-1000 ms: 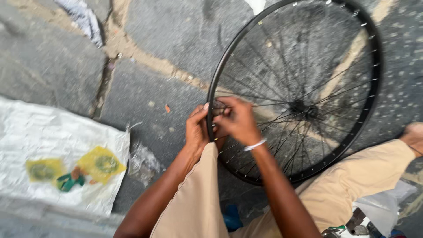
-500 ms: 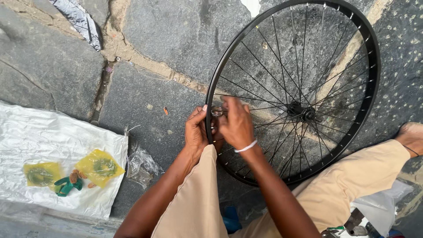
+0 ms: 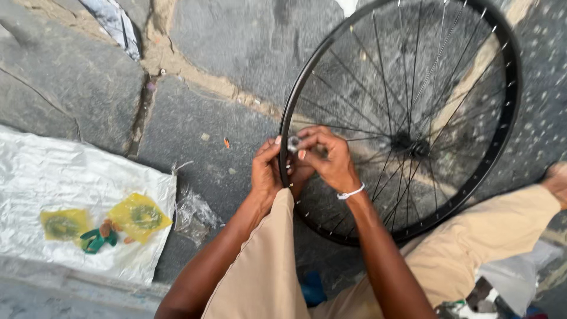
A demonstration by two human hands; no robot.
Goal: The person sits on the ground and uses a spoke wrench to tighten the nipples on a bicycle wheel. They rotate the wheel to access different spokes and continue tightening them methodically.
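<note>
bicycle wheel (image 3: 407, 118) is being held upright on the stone paving (image 3: 195, 130), rim propped against the knee. left hand (image 3: 267, 171) is being kept clamped on the near rim, as a moment before. right hand (image 3: 331, 156) has been shifted slightly up the rim; its fingertips are now being pinched around a small silvery tool (image 3: 293, 143) at a spoke end. spoke-by-spoke adjustment is judged ongoing. yellow packets (image 3: 139, 217) are lying on white sheeting (image 3: 53, 171), well apart.
</note>
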